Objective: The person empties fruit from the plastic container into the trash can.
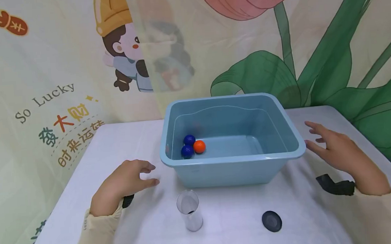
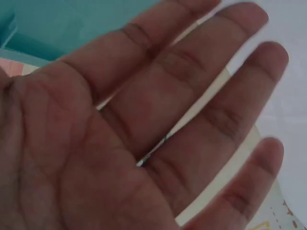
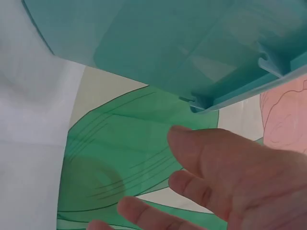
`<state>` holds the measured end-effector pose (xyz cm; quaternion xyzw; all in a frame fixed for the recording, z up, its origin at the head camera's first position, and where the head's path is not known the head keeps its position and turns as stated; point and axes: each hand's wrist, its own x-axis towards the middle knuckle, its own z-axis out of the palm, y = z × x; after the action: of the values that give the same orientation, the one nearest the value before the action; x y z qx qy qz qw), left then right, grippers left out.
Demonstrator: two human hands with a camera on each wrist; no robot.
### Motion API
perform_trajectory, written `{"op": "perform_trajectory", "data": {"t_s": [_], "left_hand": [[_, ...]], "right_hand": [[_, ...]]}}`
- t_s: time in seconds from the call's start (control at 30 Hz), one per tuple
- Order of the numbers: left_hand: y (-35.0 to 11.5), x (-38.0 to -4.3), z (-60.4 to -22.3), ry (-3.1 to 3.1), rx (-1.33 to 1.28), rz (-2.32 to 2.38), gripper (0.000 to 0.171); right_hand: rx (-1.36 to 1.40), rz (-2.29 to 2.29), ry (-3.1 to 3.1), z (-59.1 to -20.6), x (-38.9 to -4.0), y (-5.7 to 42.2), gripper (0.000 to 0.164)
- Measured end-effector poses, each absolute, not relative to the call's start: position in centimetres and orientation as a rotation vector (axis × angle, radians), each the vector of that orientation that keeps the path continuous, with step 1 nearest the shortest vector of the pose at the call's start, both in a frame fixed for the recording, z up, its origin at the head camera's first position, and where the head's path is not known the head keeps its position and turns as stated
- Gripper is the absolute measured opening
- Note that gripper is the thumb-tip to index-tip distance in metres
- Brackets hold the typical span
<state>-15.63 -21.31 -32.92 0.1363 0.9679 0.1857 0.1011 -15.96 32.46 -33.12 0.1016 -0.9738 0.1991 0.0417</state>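
Note:
A light blue plastic tub (image 1: 234,171) stands at the middle of the table in the head view. Inside, at its left end, lie two dark blue balls (image 1: 187,151) and an orange ball (image 1: 199,146). My left hand (image 1: 126,183) hovers left of the tub, fingers extended and palm bare in the left wrist view. On the other side, my right hand (image 1: 339,147) is beside the tub's right rim, its fingers loosely spread and holding nothing. A clear cup (image 1: 190,210) stands upright in front of the tub, and a round black lid (image 1: 272,221) lies to its right.
White cloth covers the table (image 1: 231,230). Behind it hangs a printed fabric backdrop (image 1: 189,42) with a cartoon figure, a pink flower and green leaves. Black straps (image 1: 336,185) sit at the wrists.

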Motion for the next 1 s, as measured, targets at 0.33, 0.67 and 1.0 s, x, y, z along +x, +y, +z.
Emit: {"op": "perform_trajectory", "data": {"t_s": [0.33, 0.67, 1.0], "left_hand": [[-20.6, -14.8, -33.3, 2.720, 0.615, 0.731, 0.058], [-19.4, -14.4, -34.8, 2.524, 0.821, 0.862, 0.072], [-18.3, -14.3, -36.4, 2.353, 0.930, 1.011, 0.075]], "right_hand": [[0.377, 0.525, -2.909, -30.9, -16.6, 32.3, 0.064], [0.511, 0.417, -2.832, -28.7, -17.3, 31.7, 0.056], [0.522, 0.357, -2.867, -26.6, -18.0, 30.6, 0.055]]}}
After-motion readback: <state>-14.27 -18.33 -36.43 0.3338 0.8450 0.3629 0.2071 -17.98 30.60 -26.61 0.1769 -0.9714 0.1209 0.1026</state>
